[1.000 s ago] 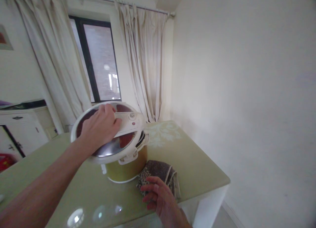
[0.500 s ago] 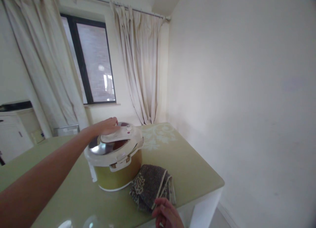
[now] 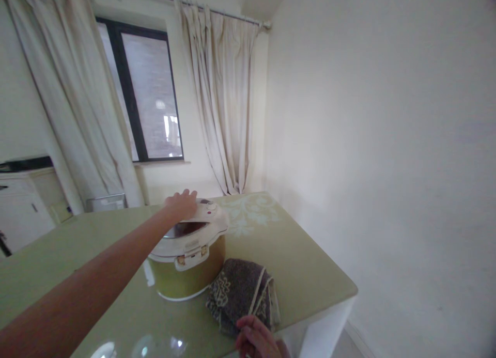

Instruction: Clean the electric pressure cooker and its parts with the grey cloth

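A pressure cooker with a gold body and a white-rimmed lid stands on the green-topped table. My left hand lies over the lid's handle, palm down, fingers slightly apart and reaching towards the far side; its palm contact is hidden. A folded dark grey cloth with a pale trim and flower pattern lies against the cooker's right side. At the cloth's near edge is my right hand, loosely curled with nothing visible in it. Whether it touches the cloth I cannot tell.
A white wall runs along the right, beyond the table. Behind the table are a window and pale curtains. A white cabinet stands at the far left.
My left hand has shifted right and forward over the handle. The lid has tilted and sits a little lower on the cooker's right side. My right hand has barely moved.
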Available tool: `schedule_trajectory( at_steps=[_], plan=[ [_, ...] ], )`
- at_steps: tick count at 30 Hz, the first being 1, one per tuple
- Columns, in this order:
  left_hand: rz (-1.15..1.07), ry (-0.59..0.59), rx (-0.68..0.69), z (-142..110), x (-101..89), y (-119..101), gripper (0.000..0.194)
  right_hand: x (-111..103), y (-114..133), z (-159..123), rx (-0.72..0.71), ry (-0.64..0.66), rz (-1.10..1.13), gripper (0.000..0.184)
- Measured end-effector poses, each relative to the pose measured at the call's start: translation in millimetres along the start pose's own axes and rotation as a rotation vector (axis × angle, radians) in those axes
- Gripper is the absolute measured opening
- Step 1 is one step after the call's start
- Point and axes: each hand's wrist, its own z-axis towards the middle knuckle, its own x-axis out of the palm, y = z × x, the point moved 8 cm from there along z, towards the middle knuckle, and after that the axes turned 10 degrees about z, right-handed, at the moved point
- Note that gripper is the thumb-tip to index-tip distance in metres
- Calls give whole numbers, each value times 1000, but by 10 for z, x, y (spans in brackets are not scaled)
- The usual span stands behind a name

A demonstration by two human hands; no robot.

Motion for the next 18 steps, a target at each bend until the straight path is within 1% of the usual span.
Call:
schedule_trajectory(
  at_steps=[4, 7, 9, 10, 11, 13, 16, 18],
  plan=[
    [16, -51, 25, -32, 80, -2, 45, -82, -13, 3, -14, 5, -42, 62],
    [-33, -126, 36, -22, 106, 14, 41, -158, -47, 5, -2, -25, -77, 65],
    [-70, -170, 12, -8, 128, 17, 41, -127, -7, 16, -10, -52, -105, 67],
    [-81, -178, -8, 0, 146, 19, 43, -60, 66, 27, -38, -52, -132, 67],
    [-88, -179, -27, 6, 166, 20, 44, 48, 182, 43, -82, -39, -172, 64],
    [-99, -180, -49, 15, 193, 26, 48, 383, 537, 93, -216, 22, -292, 54],
    [-148, -190, -21, 23, 207, 52, 51, 1039, 1214, 257, -446, 110, -536, 39],
    [-216, -199, 2, 32, 218, 96, 53, 1521, 1632, 445, -624, 175, -766, 33]
  ],
)
